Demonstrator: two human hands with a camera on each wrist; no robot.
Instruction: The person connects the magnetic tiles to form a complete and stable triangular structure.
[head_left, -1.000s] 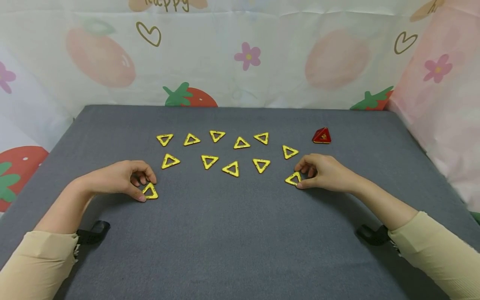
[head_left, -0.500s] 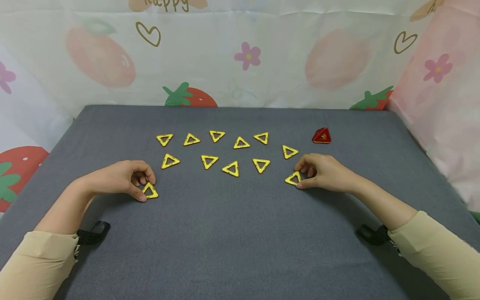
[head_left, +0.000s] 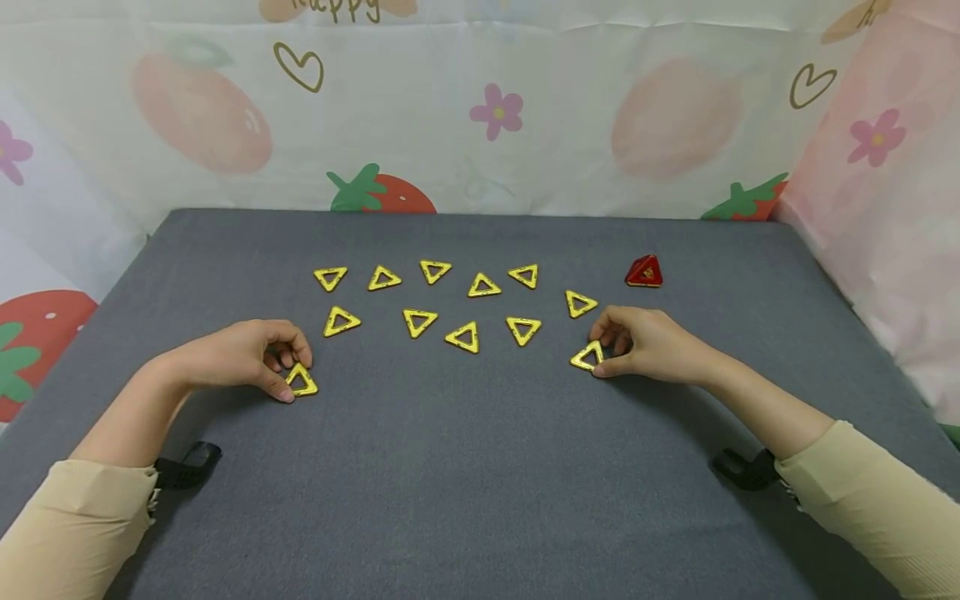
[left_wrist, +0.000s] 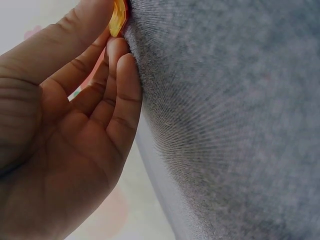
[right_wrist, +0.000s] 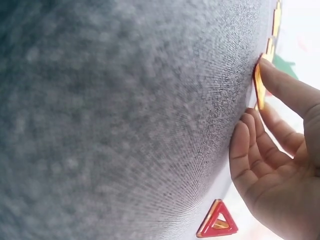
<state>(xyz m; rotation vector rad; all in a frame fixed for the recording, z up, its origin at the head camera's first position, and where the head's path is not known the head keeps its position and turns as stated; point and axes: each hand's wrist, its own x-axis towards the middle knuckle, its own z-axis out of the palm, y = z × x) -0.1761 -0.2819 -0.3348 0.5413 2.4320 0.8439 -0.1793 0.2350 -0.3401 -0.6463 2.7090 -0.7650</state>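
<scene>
Toward the left of the cloth, my left hand (head_left: 251,358) pinches a yellow triangular magnetic tile (head_left: 310,382) by its near-left side. The left wrist view shows the thumb against that tile's edge (left_wrist: 119,20), the other fingers bent behind. On the right, my right hand (head_left: 648,343) holds another hollow yellow triangular tile (head_left: 579,361) between thumb and index finger. Its red-and-amber edge (right_wrist: 259,90) appears in the right wrist view. Both tiles lie low at the cloth, partly covered by the fingertips.
Several more yellow triangular tiles (head_left: 462,346) lie in two loose rows between and beyond the hands. A red pyramid (head_left: 645,272) made of such tiles stands at the back right. Grey cloth (head_left: 450,467) covers the table; a printed curtain (head_left: 562,158) hangs behind it.
</scene>
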